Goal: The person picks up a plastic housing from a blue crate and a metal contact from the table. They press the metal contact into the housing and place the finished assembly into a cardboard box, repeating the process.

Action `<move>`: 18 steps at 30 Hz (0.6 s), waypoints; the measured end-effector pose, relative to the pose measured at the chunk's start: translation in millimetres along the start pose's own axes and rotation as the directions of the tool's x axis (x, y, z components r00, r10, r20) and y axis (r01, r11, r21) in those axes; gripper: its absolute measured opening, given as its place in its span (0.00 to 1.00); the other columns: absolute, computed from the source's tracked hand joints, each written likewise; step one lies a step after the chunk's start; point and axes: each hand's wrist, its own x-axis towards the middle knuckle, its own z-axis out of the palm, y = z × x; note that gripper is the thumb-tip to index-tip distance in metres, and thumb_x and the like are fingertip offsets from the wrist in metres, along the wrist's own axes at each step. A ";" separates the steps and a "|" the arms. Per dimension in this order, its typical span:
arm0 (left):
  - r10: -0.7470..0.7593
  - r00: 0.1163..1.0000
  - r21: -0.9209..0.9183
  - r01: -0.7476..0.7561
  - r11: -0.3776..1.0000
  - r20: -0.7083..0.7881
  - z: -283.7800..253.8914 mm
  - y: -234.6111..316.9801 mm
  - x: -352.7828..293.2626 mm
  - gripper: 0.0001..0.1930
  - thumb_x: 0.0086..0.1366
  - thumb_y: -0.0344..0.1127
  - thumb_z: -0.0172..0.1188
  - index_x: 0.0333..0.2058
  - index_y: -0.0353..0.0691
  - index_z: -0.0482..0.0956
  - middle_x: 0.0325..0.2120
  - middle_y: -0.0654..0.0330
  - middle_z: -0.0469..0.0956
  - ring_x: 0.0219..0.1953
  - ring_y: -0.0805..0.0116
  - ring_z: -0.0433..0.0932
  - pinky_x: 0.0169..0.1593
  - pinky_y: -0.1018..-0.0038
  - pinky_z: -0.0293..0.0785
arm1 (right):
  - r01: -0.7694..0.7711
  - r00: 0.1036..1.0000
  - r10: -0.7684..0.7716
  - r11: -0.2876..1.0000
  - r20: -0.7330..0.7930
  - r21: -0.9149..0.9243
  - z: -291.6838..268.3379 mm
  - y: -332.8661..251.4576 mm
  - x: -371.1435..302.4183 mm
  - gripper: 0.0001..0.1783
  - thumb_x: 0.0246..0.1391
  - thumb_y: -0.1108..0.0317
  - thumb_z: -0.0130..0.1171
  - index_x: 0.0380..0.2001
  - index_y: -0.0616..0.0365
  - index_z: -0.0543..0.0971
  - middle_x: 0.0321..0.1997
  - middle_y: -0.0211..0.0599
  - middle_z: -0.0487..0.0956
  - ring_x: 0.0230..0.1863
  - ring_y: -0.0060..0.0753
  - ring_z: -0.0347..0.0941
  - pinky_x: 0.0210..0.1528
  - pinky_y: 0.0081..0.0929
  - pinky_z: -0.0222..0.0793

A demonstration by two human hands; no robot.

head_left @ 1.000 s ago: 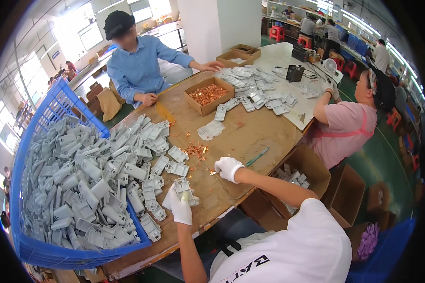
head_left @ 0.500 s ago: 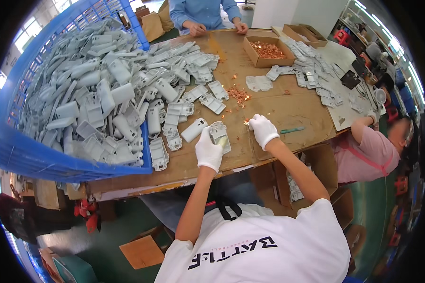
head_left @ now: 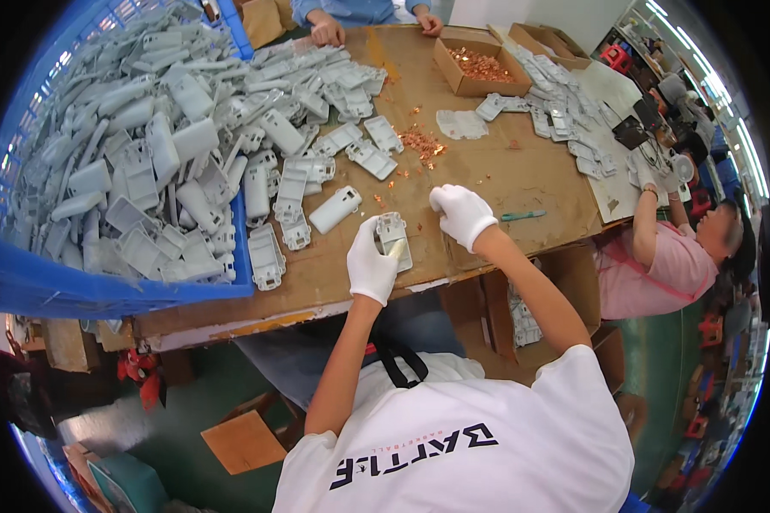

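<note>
My left grip holds a grey case, seemingly for fitting; I can't see if my right grip is loaded. Next likely needs precision.

bright light, strong edge distortion

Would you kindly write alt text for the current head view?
A white-gloved left hand holds a grey plastic casing at a brown table, the right hand nearby. At left stands a blue crate heaped with similar casings; copper-coloured pieces lie beyond the hands.
</note>
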 end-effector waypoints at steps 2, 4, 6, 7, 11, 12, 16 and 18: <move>0.021 1.000 -0.011 -0.021 1.000 0.003 0.7 1.9 1.7 0.24 0.50 0.28 0.68 0.48 0.37 0.74 0.41 0.50 0.80 0.44 0.54 0.80 0.48 0.67 0.75 | 0.143 0.976 -0.098 0.962 -0.194 0.234 -5.3 -13.9 4.9 0.14 0.41 0.81 0.55 0.34 0.57 0.73 0.31 0.40 0.77 0.37 0.46 0.75 0.40 0.36 0.72; -0.023 1.000 -0.044 0.023 0.999 0.006 2.0 3.7 3.2 0.24 0.50 0.28 0.68 0.48 0.37 0.75 0.41 0.51 0.80 0.44 0.54 0.80 0.48 0.67 0.75 | 0.104 0.994 -0.066 0.825 -0.089 0.555 -7.1 -41.7 12.7 0.16 0.39 0.82 0.57 0.35 0.58 0.73 0.30 0.40 0.76 0.36 0.43 0.75 0.39 0.33 0.72; -0.019 0.999 -0.027 0.018 0.999 -0.043 3.2 3.8 2.7 0.22 0.51 0.28 0.67 0.47 0.37 0.75 0.42 0.52 0.79 0.45 0.54 0.79 0.48 0.67 0.75 | 0.166 0.985 -0.112 0.825 -0.131 0.540 6.7 -50.9 18.1 0.16 0.38 0.82 0.58 0.34 0.57 0.73 0.28 0.38 0.74 0.33 0.41 0.74 0.37 0.32 0.72; -0.027 0.998 -0.025 0.026 0.999 -0.053 4.2 3.5 2.3 0.22 0.51 0.28 0.67 0.47 0.37 0.75 0.42 0.52 0.79 0.45 0.54 0.79 0.48 0.67 0.75 | 0.240 0.965 -0.153 0.846 -0.214 0.475 10.8 -54.7 20.0 0.16 0.37 0.82 0.58 0.33 0.57 0.73 0.27 0.38 0.74 0.32 0.42 0.74 0.37 0.33 0.72; -0.059 0.991 -0.051 0.053 0.997 -0.120 8.8 5.9 2.3 0.20 0.54 0.29 0.66 0.46 0.37 0.75 0.41 0.53 0.78 0.44 0.54 0.78 0.48 0.66 0.74 | 0.376 0.905 -0.281 0.878 -0.318 0.295 18.5 -62.7 25.4 0.15 0.37 0.81 0.59 0.31 0.56 0.74 0.26 0.37 0.74 0.31 0.43 0.74 0.36 0.34 0.72; -0.077 0.990 -0.066 0.070 0.995 -0.119 8.2 6.3 1.8 0.19 0.54 0.29 0.66 0.46 0.38 0.75 0.41 0.53 0.77 0.44 0.54 0.78 0.47 0.66 0.74 | 0.380 0.905 -0.286 0.876 -0.315 0.297 16.9 -63.6 25.8 0.15 0.37 0.81 0.59 0.31 0.56 0.74 0.26 0.37 0.74 0.31 0.43 0.74 0.36 0.34 0.72; -0.050 0.987 -0.047 0.043 0.998 -0.154 6.3 8.7 2.3 0.19 0.54 0.29 0.66 0.45 0.38 0.75 0.41 0.53 0.77 0.44 0.53 0.77 0.47 0.65 0.74 | 0.258 0.964 -0.209 0.888 -0.165 0.382 5.8 -66.1 30.2 0.15 0.36 0.81 0.60 0.31 0.56 0.74 0.27 0.37 0.75 0.32 0.43 0.73 0.36 0.34 0.72; -0.048 0.989 -0.053 0.041 0.998 -0.138 5.1 8.4 3.4 0.19 0.53 0.30 0.67 0.45 0.38 0.75 0.40 0.53 0.77 0.44 0.53 0.77 0.47 0.65 0.74 | 0.247 0.967 -0.203 0.894 -0.155 0.374 4.6 -66.1 30.5 0.15 0.35 0.80 0.61 0.31 0.56 0.74 0.27 0.37 0.75 0.31 0.43 0.73 0.36 0.35 0.72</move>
